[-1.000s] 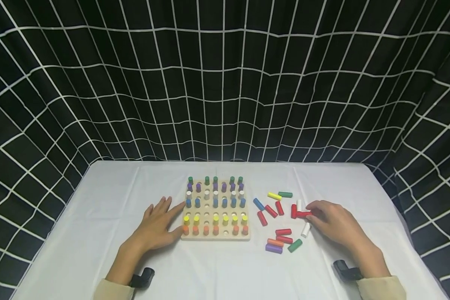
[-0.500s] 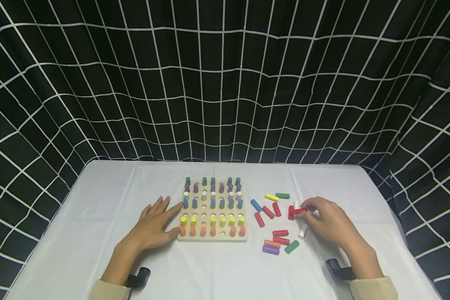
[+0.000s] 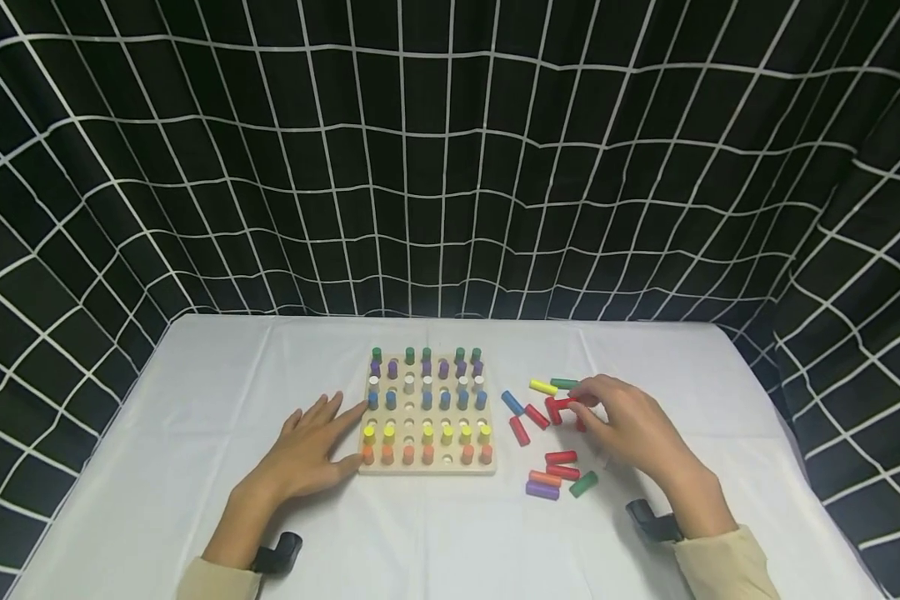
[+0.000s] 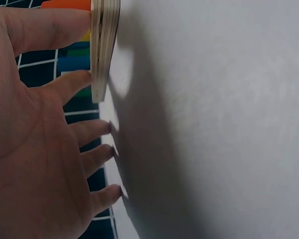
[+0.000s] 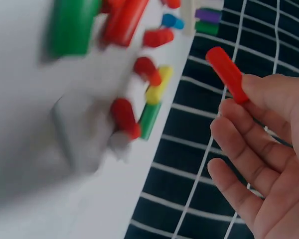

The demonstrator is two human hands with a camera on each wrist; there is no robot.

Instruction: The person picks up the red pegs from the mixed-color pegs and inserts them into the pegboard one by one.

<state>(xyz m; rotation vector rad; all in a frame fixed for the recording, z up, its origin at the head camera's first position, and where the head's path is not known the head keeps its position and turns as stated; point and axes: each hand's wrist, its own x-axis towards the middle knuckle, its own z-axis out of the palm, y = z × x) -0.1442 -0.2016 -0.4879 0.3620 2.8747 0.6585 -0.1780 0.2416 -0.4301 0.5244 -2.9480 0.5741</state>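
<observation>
A wooden pegboard [image 3: 427, 470] stands mid-table with upright rows of green, purple, white, blue, yellow and orange pegs; some holes are bare. My left hand [image 3: 300, 454] lies at its left side, fingers spread. The thumb and index fingertip touch the board's edge [image 4: 103, 55] in the left wrist view. Right of the board, my right hand [image 3: 630, 417] pinches a red peg [image 5: 226, 74] between thumb and fingertips. In the right wrist view this peg is lifted over the table, tilted, its free end pointing away from the fingers.
Loose pegs lie between the board and my right hand: several red ones [image 3: 520, 431], a blue [image 3: 512, 403], a yellow [image 3: 543, 387], an orange [image 3: 545, 478], a purple [image 3: 542, 491] and a green [image 3: 583, 484]. A black gridded curtain [image 3: 450, 167] surrounds the white table [image 3: 435, 550].
My right hand has moved left toward the board with the red peg, away from the white pegs on the right. The left hand stays at the board's edge.
</observation>
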